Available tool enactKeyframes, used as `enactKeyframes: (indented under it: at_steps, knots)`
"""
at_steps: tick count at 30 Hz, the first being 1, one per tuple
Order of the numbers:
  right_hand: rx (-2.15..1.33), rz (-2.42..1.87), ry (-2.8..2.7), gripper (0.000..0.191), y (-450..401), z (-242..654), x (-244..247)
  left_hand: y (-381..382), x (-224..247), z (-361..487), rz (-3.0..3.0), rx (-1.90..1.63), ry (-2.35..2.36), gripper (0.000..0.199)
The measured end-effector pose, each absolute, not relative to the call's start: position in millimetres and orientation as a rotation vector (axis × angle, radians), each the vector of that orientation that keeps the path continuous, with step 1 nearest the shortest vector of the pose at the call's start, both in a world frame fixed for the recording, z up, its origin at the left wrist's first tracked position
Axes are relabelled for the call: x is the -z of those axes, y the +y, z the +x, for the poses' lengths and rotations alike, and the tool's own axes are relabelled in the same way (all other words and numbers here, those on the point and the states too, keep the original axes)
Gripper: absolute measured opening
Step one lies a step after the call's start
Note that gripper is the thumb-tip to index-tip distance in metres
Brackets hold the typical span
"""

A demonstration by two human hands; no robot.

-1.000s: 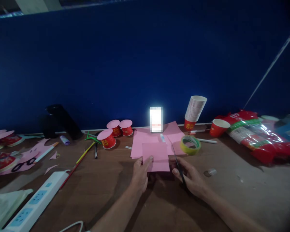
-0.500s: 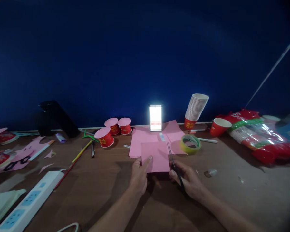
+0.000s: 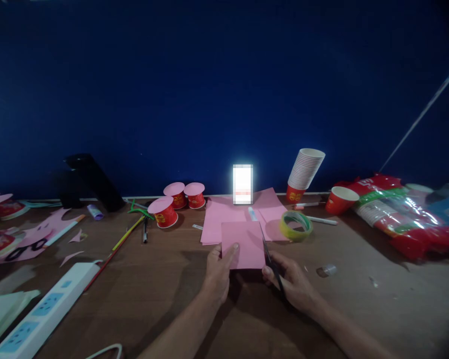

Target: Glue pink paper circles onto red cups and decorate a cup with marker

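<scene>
While left grip pinches paper | right grip clasps scissors | tips seemingly away, long axis slanting left

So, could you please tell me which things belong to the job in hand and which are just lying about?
Likely the job: pink square, in the left hand; scissors, in the right hand.

Probably just lying about: power strip; tape roll; red packaging.
</scene>
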State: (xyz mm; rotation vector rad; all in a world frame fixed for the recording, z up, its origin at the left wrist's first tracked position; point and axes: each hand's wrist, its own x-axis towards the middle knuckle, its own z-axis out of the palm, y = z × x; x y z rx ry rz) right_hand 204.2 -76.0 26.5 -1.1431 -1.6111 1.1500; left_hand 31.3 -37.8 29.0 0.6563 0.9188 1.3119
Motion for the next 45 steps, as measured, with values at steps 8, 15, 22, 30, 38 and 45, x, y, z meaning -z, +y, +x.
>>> enactKeyframes:
  at_steps: [8, 15, 22, 30, 38, 45]
  knots:
    - [-1.178, -1.127, -1.611, 0.018, -74.9, 204.9, -24.0, -37.3, -26.4, 31.3, 0.666, -1.318, 0.925, 0.036]
    - [-1.187, -1.133, -1.588, 0.017, -75.4, 205.1, -22.5, -37.6, -23.6, 30.9, 0.675, -1.315, 0.928, 0.037]
    - [-1.145, -1.171, -1.581, 0.02, -74.8, 204.5, -22.2, -36.7, -25.7, 32.0, 0.672, -1.305, 0.937, 0.038]
    - [-1.185, -1.167, -1.561, 0.018, -76.5, 204.2, -27.2, -38.0, -25.1, 31.5, 0.682, -1.305, 0.92, 0.038]
    - [-1.178, -1.191, -1.557, 0.022, -75.1, 205.9, -22.2, -37.6, -23.5, 31.6, 0.674, -1.318, 0.93, 0.038]
    - [-1.197, -1.188, -1.533, 0.027, -75.8, 204.8, -23.6, -37.1, -21.4, 31.0, 0.677, -1.32, 0.92, 0.038]
